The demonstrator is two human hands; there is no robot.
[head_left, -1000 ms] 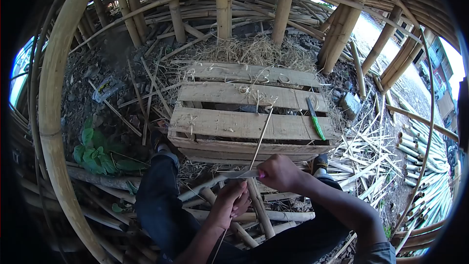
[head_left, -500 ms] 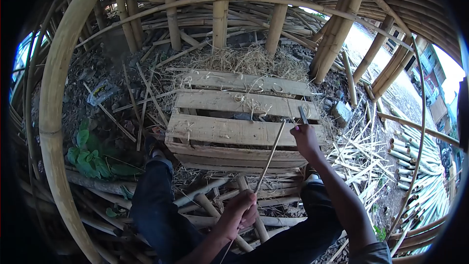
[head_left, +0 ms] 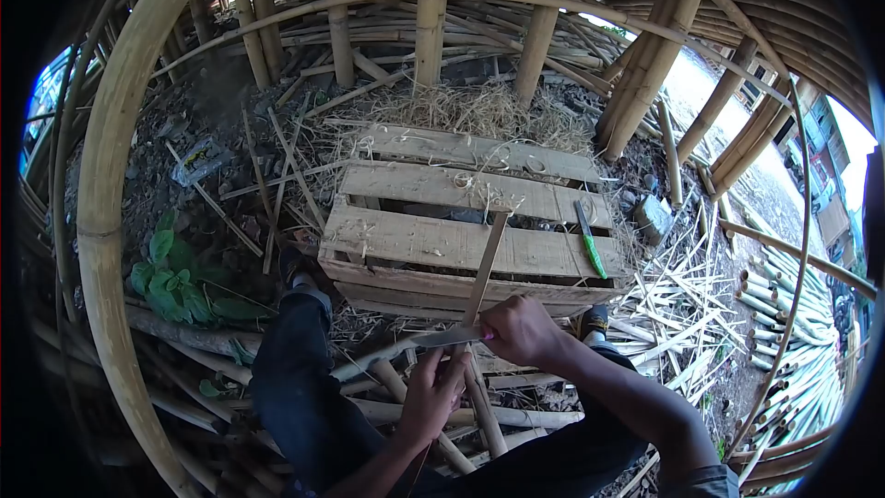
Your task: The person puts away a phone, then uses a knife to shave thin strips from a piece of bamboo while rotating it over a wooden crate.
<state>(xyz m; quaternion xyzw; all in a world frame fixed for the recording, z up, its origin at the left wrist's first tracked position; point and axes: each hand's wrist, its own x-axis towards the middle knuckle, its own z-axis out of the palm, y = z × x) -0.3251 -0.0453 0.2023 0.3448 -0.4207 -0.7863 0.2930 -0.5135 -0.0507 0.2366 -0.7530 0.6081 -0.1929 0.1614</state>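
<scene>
Pale bamboo strip stands tilted upward between my knees, its broad face showing, with the top end over the crate's front slat. Around its lower part, my left hand is closed. My right hand grips a knife; a bit of pink handle shows at the fist. The blade lies across the strip just above my left fingers and points left. On the wooden crate rests a second knife with a bright green handle, near the right end. Thin curled shavings lie on the slats.
Bamboo poles stand behind the crate, and a thick curved pole rises at my left. Split strips litter the ground to the right, beside a stack of cut bamboo. Leafy plants grow at the left.
My right hand has come from the crate's right end down to the strip, now with the pink-handled knife against it. The strip's broad face has turned into view. The green handle is now uncovered.
</scene>
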